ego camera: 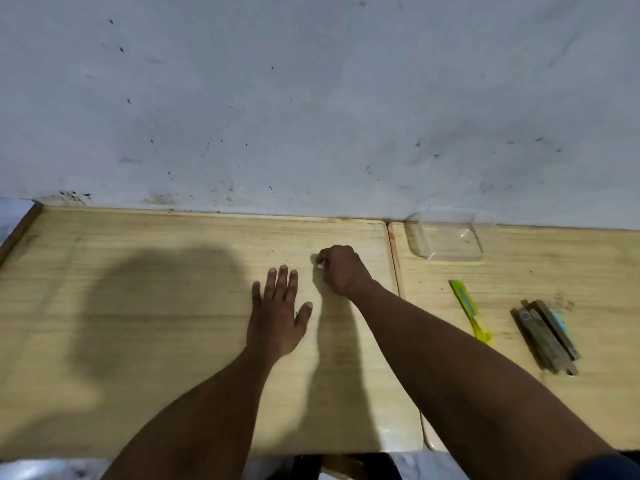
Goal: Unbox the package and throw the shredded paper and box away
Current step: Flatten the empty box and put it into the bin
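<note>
My left hand (277, 306) lies flat on the wooden table (156, 306), palm down with the fingers straight and spread. Just to its right, my right hand (341, 270) is curled into a fist on the tabletop and pinches a tiny white scrap (320, 265) at its fingertips. No box or shredded paper shows anywhere in view.
A second wooden table (588, 271) adjoins on the right. On it stand a clear plastic container (445, 239) by the wall, a yellow-green utility knife (469, 310) and a bundle of dark flat sticks (545, 336). A stained white wall (311, 98) runs behind both tables.
</note>
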Action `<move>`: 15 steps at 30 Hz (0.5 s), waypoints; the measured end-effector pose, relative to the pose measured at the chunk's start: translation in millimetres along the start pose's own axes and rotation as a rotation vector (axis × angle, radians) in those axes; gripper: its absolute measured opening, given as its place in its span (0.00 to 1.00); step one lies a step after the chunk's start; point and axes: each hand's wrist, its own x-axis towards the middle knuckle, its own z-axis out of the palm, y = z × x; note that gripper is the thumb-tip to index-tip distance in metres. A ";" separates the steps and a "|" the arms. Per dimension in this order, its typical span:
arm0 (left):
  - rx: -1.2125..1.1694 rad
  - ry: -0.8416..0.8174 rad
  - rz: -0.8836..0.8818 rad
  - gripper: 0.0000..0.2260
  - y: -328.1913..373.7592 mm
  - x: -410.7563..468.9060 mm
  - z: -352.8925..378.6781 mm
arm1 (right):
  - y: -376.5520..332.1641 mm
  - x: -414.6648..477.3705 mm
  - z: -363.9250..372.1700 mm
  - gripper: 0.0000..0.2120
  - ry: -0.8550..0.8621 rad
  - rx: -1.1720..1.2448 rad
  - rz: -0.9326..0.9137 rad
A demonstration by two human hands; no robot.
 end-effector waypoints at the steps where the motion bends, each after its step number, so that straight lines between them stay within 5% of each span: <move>1: 0.010 -0.009 0.001 0.34 0.5 -1.1 -0.2 | 4.3 -10.8 -2.5 0.13 0.000 0.004 0.006; 15: 0.060 -0.237 0.176 0.32 70.5 -100.8 8.9 | 29.4 -198.3 -10.9 0.05 -0.023 0.147 0.142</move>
